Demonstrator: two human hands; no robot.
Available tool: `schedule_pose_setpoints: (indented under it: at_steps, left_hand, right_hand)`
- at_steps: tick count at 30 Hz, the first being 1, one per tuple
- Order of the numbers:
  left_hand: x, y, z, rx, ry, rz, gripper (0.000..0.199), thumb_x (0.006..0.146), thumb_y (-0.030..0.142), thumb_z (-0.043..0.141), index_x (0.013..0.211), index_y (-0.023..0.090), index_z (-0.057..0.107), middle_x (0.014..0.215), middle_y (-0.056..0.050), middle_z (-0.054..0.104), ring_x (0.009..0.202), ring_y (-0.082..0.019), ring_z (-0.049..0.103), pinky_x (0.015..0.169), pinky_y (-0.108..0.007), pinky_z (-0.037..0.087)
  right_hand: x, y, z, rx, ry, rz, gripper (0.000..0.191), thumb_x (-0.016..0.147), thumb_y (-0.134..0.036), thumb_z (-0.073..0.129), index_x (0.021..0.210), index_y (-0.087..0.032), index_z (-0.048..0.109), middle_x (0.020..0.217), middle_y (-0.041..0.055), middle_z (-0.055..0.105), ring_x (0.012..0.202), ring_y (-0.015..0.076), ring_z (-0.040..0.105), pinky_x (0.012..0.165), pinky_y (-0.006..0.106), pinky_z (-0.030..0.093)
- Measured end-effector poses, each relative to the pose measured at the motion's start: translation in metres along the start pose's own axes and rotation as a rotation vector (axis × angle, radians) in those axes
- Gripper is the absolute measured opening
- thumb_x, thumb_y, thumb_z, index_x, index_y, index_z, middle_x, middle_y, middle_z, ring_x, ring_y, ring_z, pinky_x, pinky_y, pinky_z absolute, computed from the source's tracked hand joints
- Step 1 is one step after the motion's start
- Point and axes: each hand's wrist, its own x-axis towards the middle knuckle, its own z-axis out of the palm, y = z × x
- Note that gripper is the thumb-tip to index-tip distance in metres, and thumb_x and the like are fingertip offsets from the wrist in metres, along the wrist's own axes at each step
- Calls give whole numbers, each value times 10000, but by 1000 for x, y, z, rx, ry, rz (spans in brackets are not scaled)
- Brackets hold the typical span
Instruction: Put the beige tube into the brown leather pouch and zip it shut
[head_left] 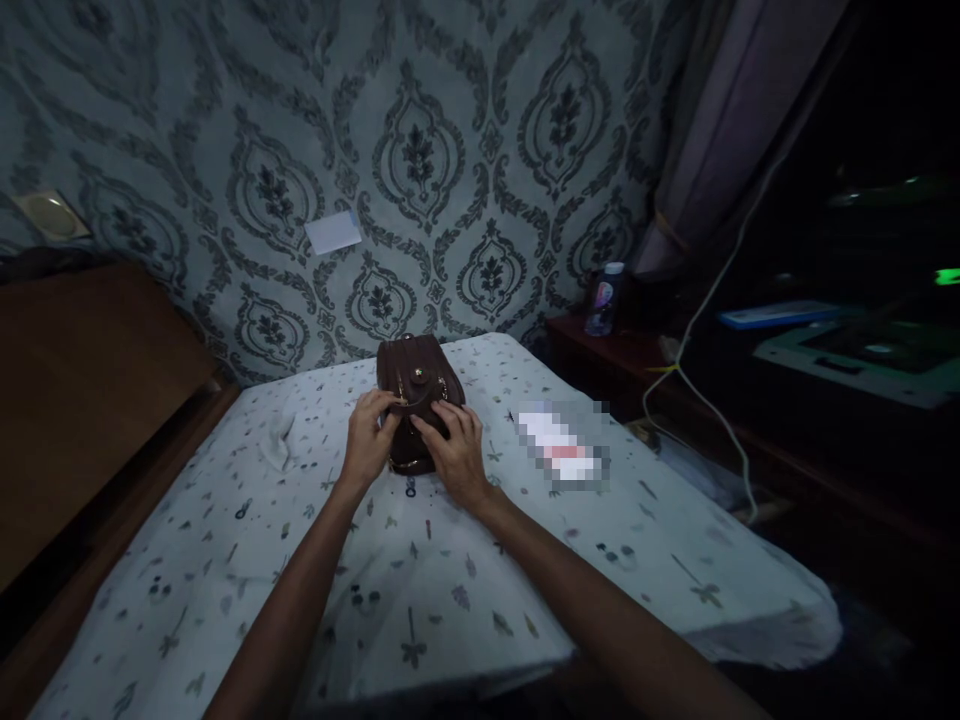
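A dark brown handbag (420,358) with gold-coloured fittings rests on the white patterned sheet (420,590), near the wall. At the bag's left side, my left hand (369,436) has its thumb and fingers closed on the bag's strap. My right hand (455,452) is at the front right of the bag, fingers bent and thumb pointing to the middle, touching the strap or flap. Part of the bag's front is hidden behind my fingers.
Right of the bag lies a blurred-out phone-like object (562,445). A crumpled white cloth (278,442) is at the left. A bottle (603,300) stands on a reddish ledge (577,330), with a white cable (712,400) hanging beside the bed. A brown wooden board (97,390) borders the left.
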Motion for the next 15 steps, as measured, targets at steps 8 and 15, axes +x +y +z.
schedule_pose_setpoints:
  at_steps: [8, 15]
  left_hand:
    - [-7, -5, 4, -21, 36, 30, 132, 896, 221, 581, 875, 221, 711, 1001, -63, 710, 1107, -235, 605, 1004, -422, 458]
    - [-8, -8, 4, -45, 38, 7, 129, 889, 224, 584, 869, 220, 711, 1013, -70, 712, 1122, -232, 602, 1011, -422, 462]
  right_hand:
    - [2, -1, -3, -5, 0, -2, 342, 996, -207, 479, 1278, -310, 643, 1309, 83, 584, 1288, 227, 466, 1134, 469, 326]
    - [1, -2, -3, 71, 0, 13, 361, 1008, -203, 429, 1310, -253, 620, 1328, 105, 579, 1299, 239, 455, 1144, 477, 300]
